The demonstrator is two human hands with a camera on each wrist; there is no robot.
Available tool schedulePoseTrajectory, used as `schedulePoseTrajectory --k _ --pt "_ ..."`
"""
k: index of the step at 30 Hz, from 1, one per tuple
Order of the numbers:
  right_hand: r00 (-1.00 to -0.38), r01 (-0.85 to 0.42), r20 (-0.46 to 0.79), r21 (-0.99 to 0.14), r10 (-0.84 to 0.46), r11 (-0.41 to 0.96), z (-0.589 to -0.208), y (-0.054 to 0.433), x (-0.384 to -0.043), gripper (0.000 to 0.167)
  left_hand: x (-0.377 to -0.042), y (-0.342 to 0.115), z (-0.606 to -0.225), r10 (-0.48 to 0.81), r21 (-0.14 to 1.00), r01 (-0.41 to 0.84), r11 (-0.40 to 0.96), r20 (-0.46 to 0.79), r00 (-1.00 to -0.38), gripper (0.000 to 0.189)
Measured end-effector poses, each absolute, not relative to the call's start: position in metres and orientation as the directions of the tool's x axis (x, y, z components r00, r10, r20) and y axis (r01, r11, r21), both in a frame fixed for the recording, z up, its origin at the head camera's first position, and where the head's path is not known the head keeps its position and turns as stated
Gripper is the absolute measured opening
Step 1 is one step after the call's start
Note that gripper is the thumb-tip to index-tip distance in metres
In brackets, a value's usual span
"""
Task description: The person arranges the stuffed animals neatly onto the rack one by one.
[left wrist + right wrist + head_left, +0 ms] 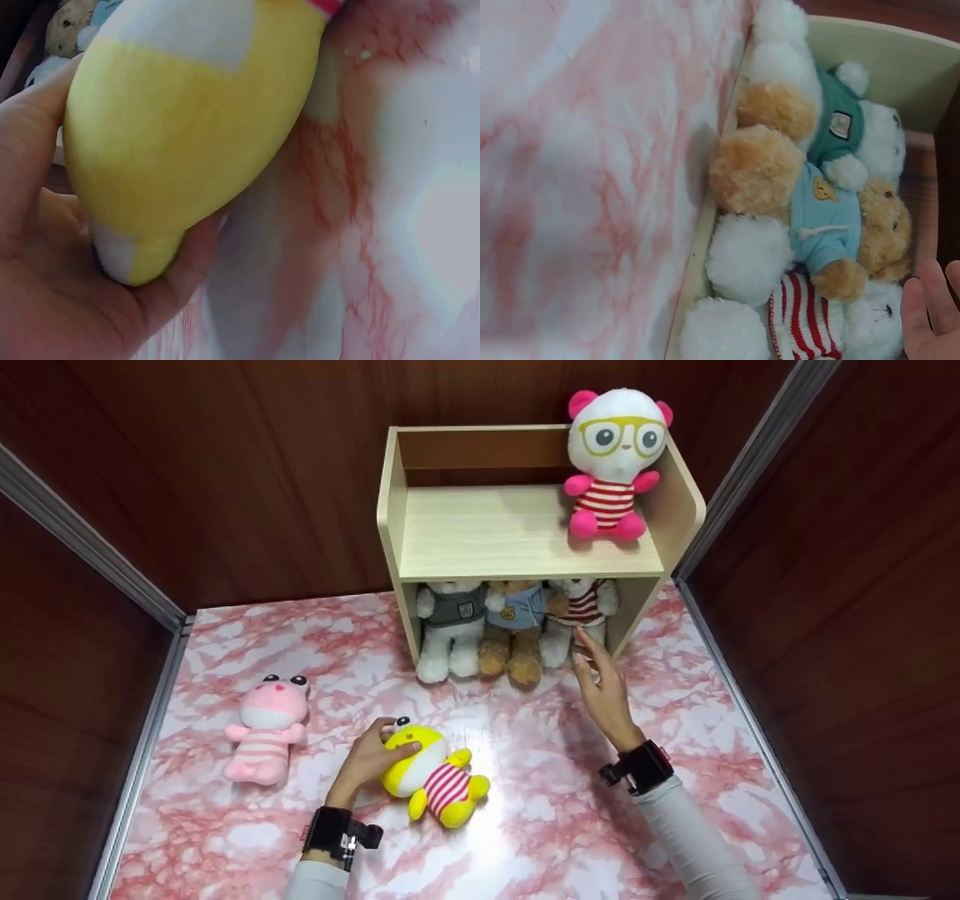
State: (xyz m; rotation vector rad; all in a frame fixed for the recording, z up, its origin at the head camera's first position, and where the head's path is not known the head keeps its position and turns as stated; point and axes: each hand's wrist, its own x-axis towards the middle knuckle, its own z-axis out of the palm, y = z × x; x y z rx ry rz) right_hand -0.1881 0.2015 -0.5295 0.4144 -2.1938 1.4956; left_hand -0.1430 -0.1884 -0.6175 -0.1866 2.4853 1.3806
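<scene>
In the head view my left hand (369, 757) grips a yellow frog plush toy (405, 742) by its head, the thumb across its face. The toy has a red-striped body and lies tilted low over the floor, its legs pointing right. From the left wrist view, fingers curl round the yellow head (187, 135). My right hand (606, 697), fingers loosely extended and holding nothing, is in front of a white teddy bear (585, 604) in a striped top. That bear sits at the right end of the lower shelf, beside a brown bear (517, 611) in a blue hoodie.
A white bear (454, 615) in a grey-green top sits at the lower shelf's left. On the upper shelf (480, 532) a pink-and-white panda plush (611, 472) sits at the right. A pink frog plush (264, 727) lies on the marbled surface at left. Dark panels (285, 472) surround the area.
</scene>
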Motion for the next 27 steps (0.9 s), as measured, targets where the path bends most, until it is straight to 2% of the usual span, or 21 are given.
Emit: schedulePoseTrajectory --k 6,14,21,27 --pt "-0.871 -0.445 0.491 -0.804 0.017 0.395 -0.531 0.197 -0.184 0.044 -0.151 -0.180 -0.597 0.029 0.851 -0.178 0.494 -0.221 -0.975 0.083" --pt "-0.907 -0.407 0.420 -0.849 -0.036 0.337 -0.549 0.186 -0.188 0.045 -0.171 -0.152 -0.552 0.086 0.882 -0.007 0.470 -0.053 -0.995 0.085" --pt "-0.943 -0.321 0.277 -0.907 -0.185 0.273 -0.560 0.169 -0.180 0.049 -0.184 -0.126 -0.519 0.131 0.871 0.098 0.482 0.039 -0.991 0.084" --pt "-0.935 -0.211 0.130 -0.951 -0.330 0.225 -0.557 0.154 -0.175 0.056 -0.193 -0.111 -0.499 0.178 0.815 0.232 0.531 0.161 -0.971 0.080"
